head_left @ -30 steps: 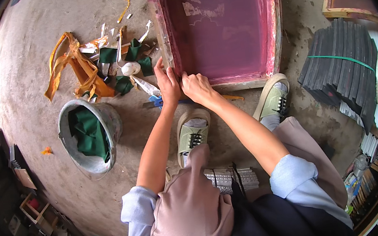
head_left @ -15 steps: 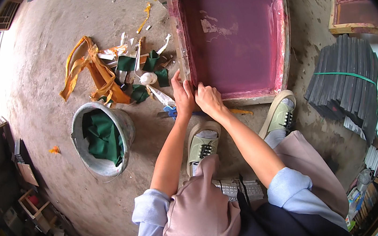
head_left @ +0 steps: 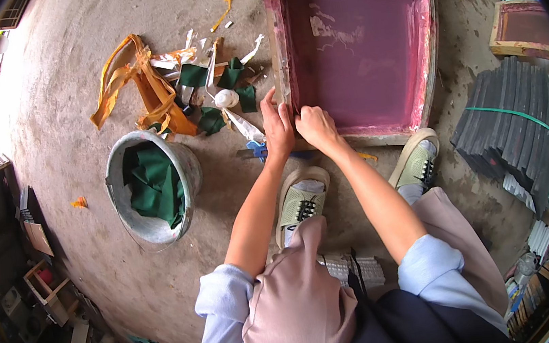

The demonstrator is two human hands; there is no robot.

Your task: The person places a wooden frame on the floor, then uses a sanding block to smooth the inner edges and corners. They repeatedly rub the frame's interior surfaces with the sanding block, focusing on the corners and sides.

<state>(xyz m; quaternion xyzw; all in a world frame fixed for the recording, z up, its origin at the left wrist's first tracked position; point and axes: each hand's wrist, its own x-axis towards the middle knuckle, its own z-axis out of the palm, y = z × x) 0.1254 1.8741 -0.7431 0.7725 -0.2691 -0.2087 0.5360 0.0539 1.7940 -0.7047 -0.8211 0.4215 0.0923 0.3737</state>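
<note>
Head view: one large framed screen (head_left: 372, 70), purple mesh in a pink-stained wooden rail, lying from the upper edge to the centre of the frame. Lower left corner: attended by both hands.

Left hand (head_left: 278, 128), at that corner: fingers partly stretched upward, one set apart from the thumb; pressure on the rail, cannot tell from where I stand. Right hand (head_left: 316, 127), just inside it: fingers curled in close together; whatever they may pinch is hidden.

Hazards, as I judge them. Mesh: could be dented or torn should the curled knuckles slip inward. Rail: rough-looking, could splinter into bare fingertips under hard pressure. Whole screen: could swivel, the hands being at one corner only. Right shoe (head_left: 416, 161), near the lower right corner: a shifted foot could knock the rail.

Obstacles, centre: one blue tool-like piece (head_left: 257, 150), partly hidden by the left wrist, easily bumped; left shoe (head_left: 303, 185), below the hands. Left of the screen: white ball-like lump (head_left: 226, 98), green scraps (head_left: 212, 120), orange strip (head_left: 167, 109), liable to snag if the screen slides that way.

Surroundings: grey bucket (head_left: 193, 174) with green cloth (head_left: 152, 183), left of centre; strapped dark slats (head_left: 509, 129), right; smaller framed screen (head_left: 528, 30), upper right.
</note>
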